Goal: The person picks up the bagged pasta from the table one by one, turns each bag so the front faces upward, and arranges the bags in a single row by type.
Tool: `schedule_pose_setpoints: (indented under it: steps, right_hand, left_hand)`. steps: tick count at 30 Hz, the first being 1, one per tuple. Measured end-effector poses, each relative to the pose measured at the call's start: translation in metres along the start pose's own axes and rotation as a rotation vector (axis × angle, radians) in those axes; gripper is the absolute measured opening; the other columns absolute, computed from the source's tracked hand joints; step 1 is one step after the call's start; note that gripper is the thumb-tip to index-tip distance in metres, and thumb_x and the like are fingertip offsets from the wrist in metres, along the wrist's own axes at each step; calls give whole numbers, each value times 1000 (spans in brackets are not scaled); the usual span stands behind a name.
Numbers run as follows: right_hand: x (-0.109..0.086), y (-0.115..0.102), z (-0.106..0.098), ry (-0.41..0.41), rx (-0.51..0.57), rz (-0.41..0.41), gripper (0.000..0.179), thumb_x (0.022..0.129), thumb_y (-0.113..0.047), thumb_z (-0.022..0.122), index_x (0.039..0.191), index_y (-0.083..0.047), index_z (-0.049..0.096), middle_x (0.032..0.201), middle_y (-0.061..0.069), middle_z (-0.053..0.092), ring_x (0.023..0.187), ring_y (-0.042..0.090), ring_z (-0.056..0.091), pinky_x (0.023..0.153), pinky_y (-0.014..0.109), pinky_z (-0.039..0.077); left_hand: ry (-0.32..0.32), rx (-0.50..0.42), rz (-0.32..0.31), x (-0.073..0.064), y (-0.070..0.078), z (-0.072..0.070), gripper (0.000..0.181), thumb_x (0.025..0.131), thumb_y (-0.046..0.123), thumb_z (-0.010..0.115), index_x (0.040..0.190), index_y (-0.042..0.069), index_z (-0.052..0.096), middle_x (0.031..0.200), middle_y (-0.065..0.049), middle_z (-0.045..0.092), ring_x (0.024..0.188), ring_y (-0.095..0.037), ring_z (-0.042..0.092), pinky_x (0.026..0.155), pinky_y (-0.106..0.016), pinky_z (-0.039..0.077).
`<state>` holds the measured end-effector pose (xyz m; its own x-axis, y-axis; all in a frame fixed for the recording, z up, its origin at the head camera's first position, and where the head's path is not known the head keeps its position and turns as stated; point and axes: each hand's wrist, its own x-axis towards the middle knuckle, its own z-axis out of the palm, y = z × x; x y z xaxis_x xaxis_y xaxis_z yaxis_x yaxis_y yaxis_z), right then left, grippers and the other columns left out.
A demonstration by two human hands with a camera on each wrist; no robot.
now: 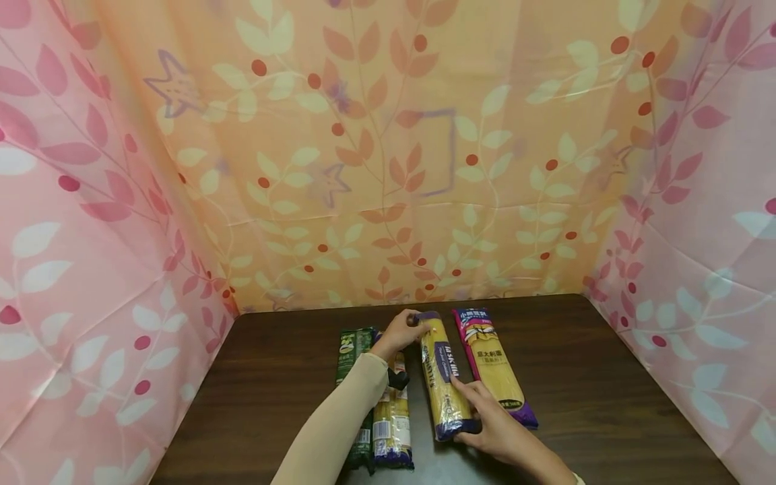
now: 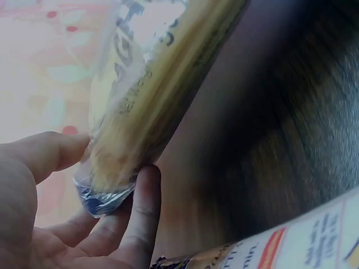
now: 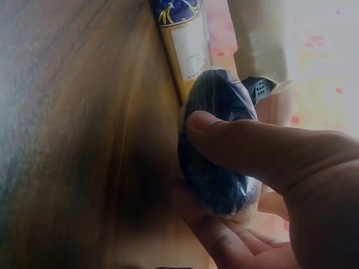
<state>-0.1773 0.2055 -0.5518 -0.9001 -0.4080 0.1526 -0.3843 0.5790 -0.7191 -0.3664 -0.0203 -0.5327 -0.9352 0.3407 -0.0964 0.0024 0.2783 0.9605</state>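
Note:
A yellow spaghetti pack with dark blue ends is held by both hands, slanting away from the person. My left hand grips its far end; in the left wrist view the thumb and fingers pinch the clear wrapper of the pack. At the near end, my right hand holds it, and the right wrist view shows the thumb lying over the dark end of the pack. Under the left forearm lies a second spaghetti pack with white labels, partly hidden by the wrist.
A green pack lies to the left, touching the labelled pack. On the right lies a pink and purple pasta pack. All rest on a dark wooden table, with patterned curtains behind and at both sides.

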Motion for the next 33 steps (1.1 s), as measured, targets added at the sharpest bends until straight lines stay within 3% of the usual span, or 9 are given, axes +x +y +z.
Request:
schedule_pose_setpoints:
  steps: [12, 17, 21, 24, 33]
  right_hand:
    - [6, 3, 2, -20, -51, 42, 102, 79, -17, 98, 163, -1, 43, 126, 7, 54, 96, 8, 49, 80, 27, 51]
    - [8, 1, 4, -13, -78, 65, 102, 77, -15, 99, 162, 0, 44, 128, 9, 55, 104, 14, 54, 88, 32, 54]
    - [8, -1, 6, -11, -103, 82, 101, 76, -12, 99, 161, 3, 45, 128, 9, 57, 114, 23, 57, 97, 41, 55]
    - [9, -2, 7, -13, -104, 97, 101, 76, -11, 99, 160, 3, 45, 128, 10, 57, 115, 25, 57, 98, 44, 55]
    - [8, -2, 8, 3, -98, 161, 101, 76, -10, 99, 161, 1, 46, 129, 14, 55, 116, 29, 58, 95, 50, 56]
  left_hand:
    - [30, 207, 38, 6, -6, 2, 48, 101, 20, 77, 140, -3, 61, 116, -17, 69, 91, -22, 65, 84, -40, 57]
    - [44, 228, 26, 5, -5, 4, 51, 100, 20, 78, 142, -2, 60, 126, -23, 66, 105, -31, 65, 94, -50, 56]
    - [57, 255, 8, 4, -6, 7, 57, 100, 22, 78, 148, 0, 57, 145, -28, 55, 125, -41, 59, 106, -58, 50]
    - [55, 248, 17, 6, -8, 8, 58, 100, 21, 79, 150, 0, 56, 150, -29, 50, 126, -41, 60, 104, -57, 53]
    - [49, 282, 60, 8, -10, 17, 57, 102, 17, 76, 151, -2, 54, 143, -26, 61, 120, -37, 68, 94, -46, 60]
